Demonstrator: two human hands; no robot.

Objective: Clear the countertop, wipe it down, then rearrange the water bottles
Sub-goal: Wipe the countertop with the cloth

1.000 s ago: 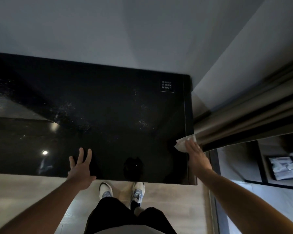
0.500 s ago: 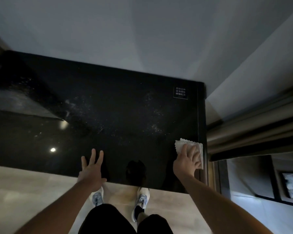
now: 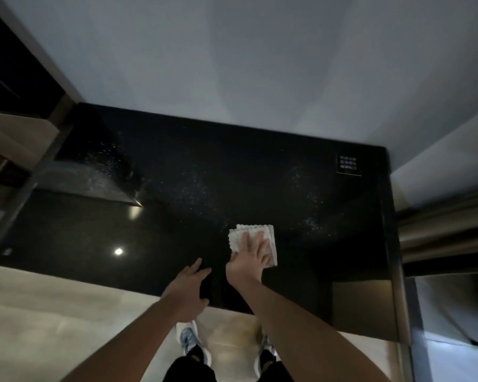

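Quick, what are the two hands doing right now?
Left hand: open, resting on the near edge of the black countertop, holding nothing.
Right hand: open, fingers flat, pressing the white cloth onto the countertop.

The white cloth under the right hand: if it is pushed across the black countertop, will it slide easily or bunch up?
The white cloth looks folded and soft, so probably floppy. Under the flat right hand, it likely slides on the glossy countertop.

The black countertop (image 3: 177, 216) is wide and bare toward 9 and 12 o'clock. A small sign (image 3: 348, 164) sits at 2 o'clock. A wall (image 3: 232, 64) blocks the back.
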